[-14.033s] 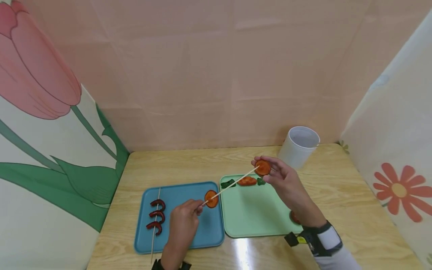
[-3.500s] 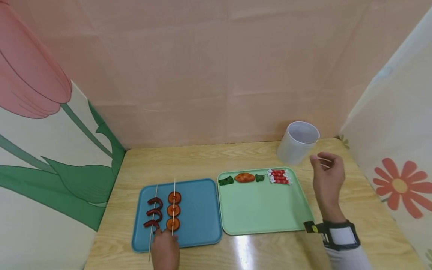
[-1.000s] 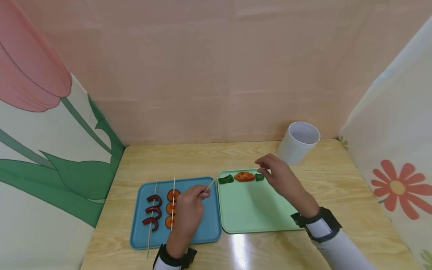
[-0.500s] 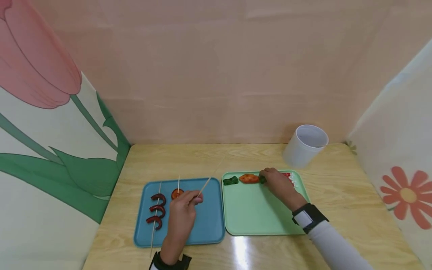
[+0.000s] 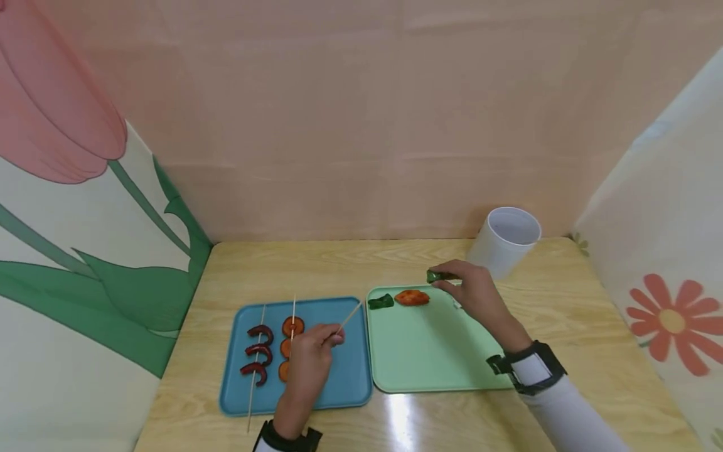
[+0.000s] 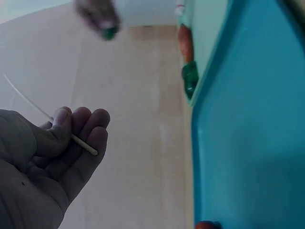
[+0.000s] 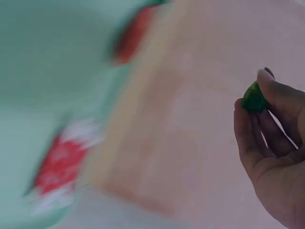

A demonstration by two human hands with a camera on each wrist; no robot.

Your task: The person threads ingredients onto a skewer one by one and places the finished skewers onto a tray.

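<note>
My left hand (image 5: 307,361) pinches a bare wooden skewer (image 5: 350,316) above the blue tray (image 5: 347,383), its tip slanting up to the right. In the left wrist view the skewer's blunt end (image 6: 90,149) lies across the fingers. My right hand (image 5: 479,298) pinches a green pepper piece (image 5: 439,276) between thumb and fingertips, over the back edge of the green tray (image 5: 429,370). Left on that tray are another green pepper piece (image 5: 381,301) and an orange-red piece (image 5: 412,297). Red-and-white wrapped-looking pieces (image 7: 62,162) show blurred in the right wrist view, mostly hidden by my hand in the head view.
On the blue tray lie a skewer of curled dark-red sausage pieces (image 5: 260,353) and a skewer of round orange slices (image 5: 292,326), partly behind my left hand. A white cup (image 5: 503,245) stands at the table's back right, against the pink backdrop (image 5: 316,157).
The slice skewer, in my hands at first, now lies on the blue tray. My left hand has since taken a bare skewer. My right hand has lifted a green pepper piece off the green tray.
</note>
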